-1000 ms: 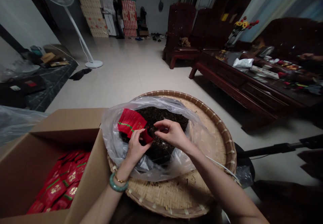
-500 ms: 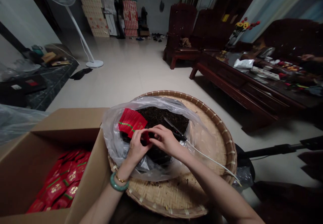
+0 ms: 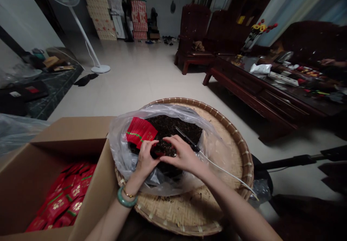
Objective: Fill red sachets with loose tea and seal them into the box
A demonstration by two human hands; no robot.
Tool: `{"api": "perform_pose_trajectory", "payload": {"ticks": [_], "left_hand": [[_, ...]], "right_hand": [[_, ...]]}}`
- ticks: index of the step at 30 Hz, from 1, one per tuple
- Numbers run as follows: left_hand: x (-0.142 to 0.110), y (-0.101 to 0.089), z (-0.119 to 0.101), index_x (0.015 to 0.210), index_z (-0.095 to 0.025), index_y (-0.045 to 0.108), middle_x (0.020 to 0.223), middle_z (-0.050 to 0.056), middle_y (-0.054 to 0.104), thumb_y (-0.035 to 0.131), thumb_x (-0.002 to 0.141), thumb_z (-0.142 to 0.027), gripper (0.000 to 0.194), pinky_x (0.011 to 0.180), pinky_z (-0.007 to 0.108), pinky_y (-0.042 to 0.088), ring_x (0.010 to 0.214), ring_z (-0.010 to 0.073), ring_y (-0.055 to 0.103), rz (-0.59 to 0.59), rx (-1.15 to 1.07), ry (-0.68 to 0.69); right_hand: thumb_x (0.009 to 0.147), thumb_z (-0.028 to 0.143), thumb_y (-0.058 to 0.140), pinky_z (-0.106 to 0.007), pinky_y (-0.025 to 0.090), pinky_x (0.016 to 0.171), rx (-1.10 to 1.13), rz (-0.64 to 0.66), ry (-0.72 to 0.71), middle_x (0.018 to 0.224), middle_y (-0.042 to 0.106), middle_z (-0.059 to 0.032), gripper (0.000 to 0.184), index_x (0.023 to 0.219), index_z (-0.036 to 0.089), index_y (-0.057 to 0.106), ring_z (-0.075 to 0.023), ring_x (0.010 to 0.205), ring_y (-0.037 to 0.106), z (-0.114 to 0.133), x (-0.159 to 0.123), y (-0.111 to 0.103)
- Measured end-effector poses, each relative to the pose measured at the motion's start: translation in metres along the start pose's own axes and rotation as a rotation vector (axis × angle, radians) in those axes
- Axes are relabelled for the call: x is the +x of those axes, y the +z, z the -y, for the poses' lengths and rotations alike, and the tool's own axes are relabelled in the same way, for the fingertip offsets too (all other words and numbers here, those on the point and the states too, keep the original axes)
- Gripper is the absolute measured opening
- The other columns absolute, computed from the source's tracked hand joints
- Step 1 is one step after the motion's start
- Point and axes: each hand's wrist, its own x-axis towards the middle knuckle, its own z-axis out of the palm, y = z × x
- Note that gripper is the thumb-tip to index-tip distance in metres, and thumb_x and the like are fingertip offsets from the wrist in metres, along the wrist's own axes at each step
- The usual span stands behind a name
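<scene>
A clear plastic bag [image 3: 116, 154] with dark, loose dried leaves [image 3: 165, 123] sits on a round woven bamboo tray [image 3: 230, 139]. Fanned out on the leaves at the left is a row of red packets [image 3: 141, 129] with a green stripe. My left hand [image 3: 146, 159], with a green bangle, is curled over the bag, and a small red packet [image 3: 159, 154] shows at its thumb, mostly hidden. Opposite, my right hand [image 3: 183, 156] has thumb and forefinger spread apart, its thumb tip close to that packet. A black, thin-tipped tool [image 3: 189, 139] with a white cord rests beyond my right hand.
At the left stands an open cardboard box [image 3: 92, 190] with many red packets [image 3: 58, 203] inside. A dark wooden table [image 3: 260, 96] loaded with items is at the right. A black pole [image 3: 287, 162] reaches in beside the tray. A white standing fan [image 3: 84, 31] is farther back.
My right hand's fingers have opened away from my left fingertips, uncovering leaves between the hands. Less of the red packet between them shows now. The fanned packets stay in place.
</scene>
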Motion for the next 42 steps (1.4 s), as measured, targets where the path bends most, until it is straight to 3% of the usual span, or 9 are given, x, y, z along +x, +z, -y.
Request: {"api": "perform_pose_trajectory", "payload": {"ticks": [5, 10, 15, 19, 22, 26, 34, 38, 42], "left_hand": [[0.001, 0.002, 0.003, 0.088, -0.017, 0.06, 0.092, 0.006, 0.054, 0.076, 0.061, -0.036, 0.037, 0.081, 0.036, 0.047, 0.09, 0.0225, 0.055, -0.058, -0.023, -0.048], [0.005, 0.002, 0.004, 0.091, -0.015, 0.059, 0.085, 0.004, 0.066, 0.072, 0.065, -0.041, 0.039, 0.074, 0.032, 0.05, 0.077, 0.0184, 0.062, 0.111, -0.49, -0.38], [0.006, 0.0, 0.003, 0.093, -0.013, 0.06, 0.088, 0.006, 0.071, 0.078, 0.058, -0.035, 0.045, 0.076, 0.031, 0.052, 0.078, 0.0192, 0.066, 0.262, -0.788, -0.563], [0.007, -0.002, 0.0, 0.093, -0.013, 0.062, 0.091, 0.006, 0.072, 0.079, 0.056, -0.032, 0.045, 0.08, 0.032, 0.052, 0.083, 0.0203, 0.066, 0.249, -0.785, -0.573], [0.008, -0.002, -0.002, 0.094, -0.013, 0.061, 0.092, 0.006, 0.071, 0.079, 0.056, -0.03, 0.045, 0.082, 0.032, 0.051, 0.086, 0.0209, 0.066, 0.256, -0.771, -0.566], [0.007, -0.003, -0.005, 0.099, -0.013, 0.06, 0.096, 0.006, 0.07, 0.079, 0.055, -0.026, 0.05, 0.08, 0.031, 0.051, 0.086, 0.0203, 0.066, 0.35, -0.745, -0.541], [0.007, -0.005, -0.011, 0.094, -0.011, 0.061, 0.066, -0.001, 0.065, 0.077, 0.057, -0.027, 0.043, 0.049, 0.024, 0.047, 0.049, 0.0118, 0.055, 0.516, -0.673, -0.582], [0.006, -0.006, -0.012, 0.099, -0.012, 0.063, 0.083, 0.002, 0.07, 0.079, 0.054, -0.024, 0.049, 0.063, 0.026, 0.051, 0.067, 0.0154, 0.063, 0.491, -0.691, -0.538], [0.006, -0.006, -0.01, 0.099, -0.011, 0.065, 0.088, 0.005, 0.071, 0.076, 0.061, -0.033, 0.046, 0.068, 0.027, 0.05, 0.075, 0.0181, 0.064, 0.463, -0.772, -0.569]], "right_hand": [[0.08, 0.017, 0.06, -0.026, 0.047, 0.068, 0.1, -0.062, 0.045, 0.078, 0.065, -0.0037, 0.01, 0.085, 0.019, 0.07, -0.0143, 0.072, 0.06, -0.009, 0.01, 0.02], [0.072, 0.024, 0.064, -0.025, 0.049, 0.055, 0.548, -0.023, 0.33, 0.073, 0.068, -0.0021, 0.016, 0.085, 0.017, 0.069, -0.0136, 0.057, 0.061, -0.033, 0.023, 0.006], [0.064, 0.033, 0.07, -0.027, 0.052, 0.062, 0.765, -0.08, 0.381, 0.074, 0.068, -0.0009, 0.025, 0.083, 0.016, 0.068, -0.0132, 0.06, 0.063, -0.046, 0.023, -0.004], [0.071, 0.038, 0.066, -0.024, 0.049, 0.056, 0.66, 0.044, 0.321, 0.071, 0.066, -0.0011, 0.028, 0.088, 0.016, 0.069, -0.0115, 0.057, 0.059, -0.043, 0.02, -0.011], [0.073, 0.037, 0.067, -0.022, 0.043, 0.055, 0.428, 0.135, 0.191, 0.077, 0.066, -0.0018, 0.03, 0.094, 0.017, 0.069, -0.0108, 0.061, 0.056, -0.037, 0.018, -0.015], [0.076, 0.036, 0.066, -0.021, 0.038, 0.055, 0.221, 0.111, 0.137, 0.067, 0.062, -0.0005, 0.021, 0.073, 0.015, 0.068, -0.0103, 0.059, 0.054, -0.031, 0.019, -0.015], [0.083, 0.041, 0.059, -0.02, 0.037, 0.056, 0.128, 0.136, 0.04, 0.064, 0.056, 0.0004, 0.033, 0.062, 0.015, 0.058, -0.0101, 0.059, 0.052, -0.033, 0.021, -0.031], [0.083, 0.034, 0.059, -0.02, 0.037, 0.055, 0.126, 0.135, 0.066, 0.063, 0.056, 0.0011, 0.027, 0.064, 0.015, 0.06, -0.0097, 0.058, 0.052, -0.032, 0.021, -0.026], [0.081, 0.026, 0.063, -0.02, 0.039, 0.059, 0.112, 0.222, -0.031, 0.068, 0.059, -0.0005, 0.018, 0.066, 0.015, 0.064, -0.0102, 0.063, 0.054, -0.027, 0.021, -0.015]]}}
